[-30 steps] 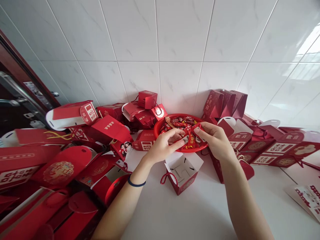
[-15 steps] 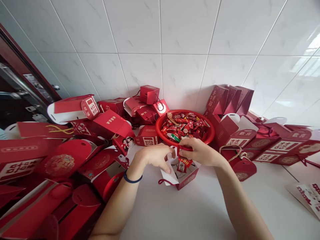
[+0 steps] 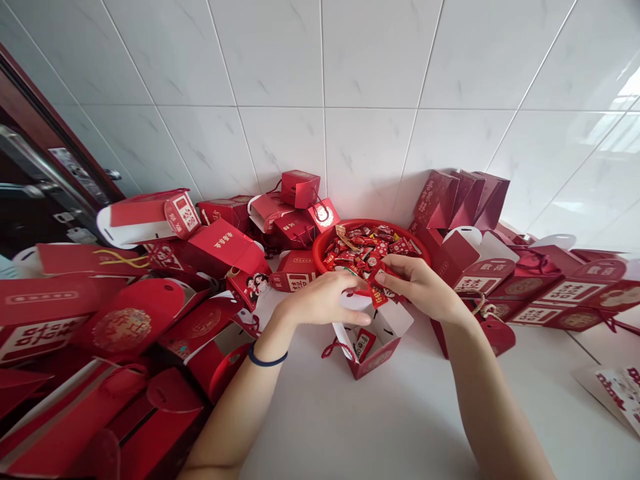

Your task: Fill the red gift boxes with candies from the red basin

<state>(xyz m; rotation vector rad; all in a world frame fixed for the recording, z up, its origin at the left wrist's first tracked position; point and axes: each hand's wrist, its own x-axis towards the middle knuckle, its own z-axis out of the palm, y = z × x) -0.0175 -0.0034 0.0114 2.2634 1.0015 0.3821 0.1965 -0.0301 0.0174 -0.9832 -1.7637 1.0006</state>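
Observation:
A small red box (image 3: 376,364) with white insides and a dark red cord stands with its top open on the white surface. One red wrapped candy (image 3: 364,344) shows inside it. Red candies in wrappers (image 3: 379,295) are pinched in my right hand (image 3: 423,285), above the box's far edge; how many cannot be made out. My left hand (image 3: 325,299) reaches over the box's left side with thumb and fingers apart, fingertips close to the basin's near rim. Behind the hands sits a round red basin (image 3: 426,257) heaped with wrapped candies (image 3: 367,245).
Red gift boxes (image 3: 131,317) are piled along the left. More boxes (image 3: 560,293) stand in rows at the right, with tall red ones (image 3: 455,200) against the tiled wall (image 3: 370,147). A printed card or bag (image 3: 617,393) lies at the right edge.
Both hands have shifted up and away from the box, the right one carrying candies toward the basin. My left hand has come off the box's flap, and one candy now lies inside.

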